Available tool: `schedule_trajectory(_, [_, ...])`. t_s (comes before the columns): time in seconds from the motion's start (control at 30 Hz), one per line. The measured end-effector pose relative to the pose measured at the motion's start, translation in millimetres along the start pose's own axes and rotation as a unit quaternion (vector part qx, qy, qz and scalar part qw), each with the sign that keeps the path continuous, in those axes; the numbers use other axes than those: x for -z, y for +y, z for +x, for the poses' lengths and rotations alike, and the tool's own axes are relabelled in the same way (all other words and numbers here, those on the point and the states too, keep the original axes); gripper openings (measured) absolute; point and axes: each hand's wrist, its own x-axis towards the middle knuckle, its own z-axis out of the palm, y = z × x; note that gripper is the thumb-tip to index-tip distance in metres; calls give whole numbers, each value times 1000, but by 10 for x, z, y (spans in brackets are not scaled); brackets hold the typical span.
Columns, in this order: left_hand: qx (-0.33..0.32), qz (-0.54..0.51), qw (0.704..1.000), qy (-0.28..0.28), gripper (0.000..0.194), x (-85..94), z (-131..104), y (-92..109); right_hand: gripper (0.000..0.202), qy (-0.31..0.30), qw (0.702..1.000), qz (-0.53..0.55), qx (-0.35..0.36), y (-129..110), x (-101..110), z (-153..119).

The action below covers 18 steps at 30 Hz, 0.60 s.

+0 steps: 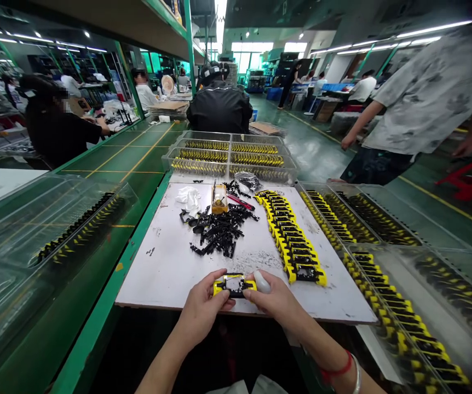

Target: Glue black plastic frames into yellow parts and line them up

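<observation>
The left hand (201, 307) and right hand (276, 298) pinch opposite ends of a yellow-and-black frame (236, 294) between them — the right also grips a pale, rounded object (263, 282). The frame's ends are yellow, its near bar black; beyond the hands, black parts (222, 232) lie heaped.

A glossy green floor (312, 146), marked by a yellow line (449, 205), runs back toward bright windows (247, 47). Tube lights (220, 19) glow beneath a dark ceiling (269, 19) (a long shelf (96, 19) on green posts (189, 46) crosses the upper left).
</observation>
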Motion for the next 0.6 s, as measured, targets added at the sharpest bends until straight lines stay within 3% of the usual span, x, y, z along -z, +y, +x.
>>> schedule_trajectory(0.2, [-3, -3, 1000, -8, 64, 8, 9, 34, 29, -45, 998, 44, -19, 41, 18, -13])
schedule_trajectory(0.33, [-23, 10, 1000, 2, 70, -23, 22, -30, 22, 14, 999, -41, 32, 14, 33, -42])
schedule_trajectory(0.47, [-54, 122, 991, 20, 62, -10, 33, -117, 19, 58, 996, -45, 50, 12, -3, -58])
schedule_trajectory(0.53, [-97, 219, 969, 59, 56, 24, 55, -169, 19, 77, 997, -14, 28, 35, -48, -44])
schedule_trajectory(0.6, [-190, 333, 915, 124, 48, 79, 95, -238, 21, 83, 995, 48, -11, 62, -104, -22])
